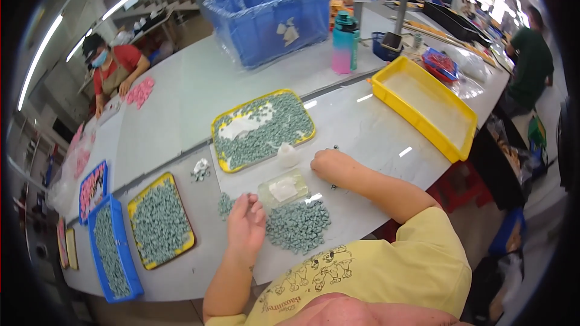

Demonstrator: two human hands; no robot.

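Held over the table beside a small cluster of grey-green pieces [225, 206], my left hand [246, 222] has its fingers drawn together at the tips; anything between them is too small to make out. My right hand [329, 165] rests low on the white table with its fingers curled under, so what they hold is hidden. A few dark bits [334, 186] lie close to it. Between my hands is a pale green rectangular pad [264, 197] with a white patch on it. Nearer to me spreads a pile of small grey-green pieces [297, 227]. Behind the pad sits a white crumpled wad [287, 155].
A yellow tray [218, 158] of grey-green pieces lies ahead. Leftward are another yellow-edged tray [192, 232] and a blue tray [98, 267]. An upright bottle [342, 45], a large blue bin [272, 30] and a yellow tray [423, 115] stand farther off. Co-workers are around.
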